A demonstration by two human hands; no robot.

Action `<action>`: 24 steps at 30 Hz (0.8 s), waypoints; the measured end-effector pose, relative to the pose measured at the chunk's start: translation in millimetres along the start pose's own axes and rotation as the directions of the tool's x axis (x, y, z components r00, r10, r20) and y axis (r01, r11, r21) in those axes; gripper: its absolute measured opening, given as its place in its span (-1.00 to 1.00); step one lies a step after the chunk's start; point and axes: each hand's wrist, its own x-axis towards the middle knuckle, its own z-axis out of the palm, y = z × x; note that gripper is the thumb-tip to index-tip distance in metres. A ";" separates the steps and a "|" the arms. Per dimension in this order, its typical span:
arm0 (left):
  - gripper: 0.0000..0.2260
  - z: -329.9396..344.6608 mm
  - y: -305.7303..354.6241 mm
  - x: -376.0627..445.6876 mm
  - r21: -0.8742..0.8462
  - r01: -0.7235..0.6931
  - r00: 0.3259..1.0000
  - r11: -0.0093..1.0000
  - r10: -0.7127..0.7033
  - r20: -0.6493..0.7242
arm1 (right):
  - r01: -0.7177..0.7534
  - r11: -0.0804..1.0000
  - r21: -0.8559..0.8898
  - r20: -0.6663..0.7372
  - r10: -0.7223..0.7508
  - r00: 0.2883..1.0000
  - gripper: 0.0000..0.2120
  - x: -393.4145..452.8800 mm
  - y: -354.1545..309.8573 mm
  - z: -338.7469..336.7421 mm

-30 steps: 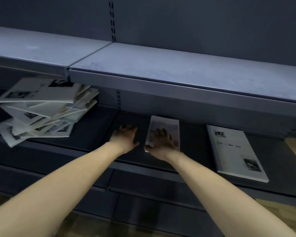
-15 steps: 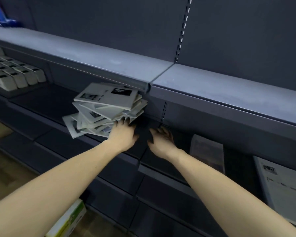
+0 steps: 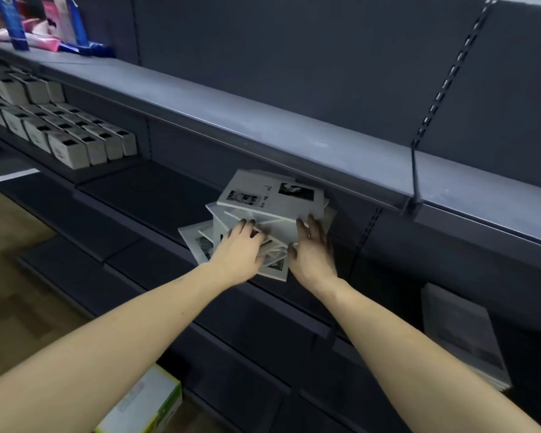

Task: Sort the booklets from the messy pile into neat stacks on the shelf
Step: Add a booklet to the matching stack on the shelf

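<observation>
The messy pile of white booklets (image 3: 272, 201) sits on the dark middle shelf (image 3: 144, 195), tucked under the grey shelf above. Its booklets fan out at odd angles. My left hand (image 3: 241, 251) is at the pile's front, with curled fingers pushed in among the middle booklets, gripping them. To the right, my right hand (image 3: 314, 248) rests straight fingers against the pile's right side, its thumb near a lower booklet. A sorted booklet (image 3: 463, 335) lies flat on the same shelf at the far right.
The grey upper shelf (image 3: 263, 120) overhangs the pile closely. Rows of small white boxes (image 3: 75, 142) fill the shelf to the left. Colourful packages (image 3: 44, 26) stand at top left. A white and green carton (image 3: 144, 404) sits on the wooden floor below.
The view has swung left from the laid-down booklets towards the pile. Both hands left the flat booklet, moved to the pile and now touch it.
</observation>
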 end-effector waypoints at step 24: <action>-0.40 13.4 -65.4 101.7 0.020 0.134 0.991 0.991 -0.134 -0.010 | 0.128 0.917 -0.377 -0.269 -0.240 0.933 -0.44 69.5 35.7 19.5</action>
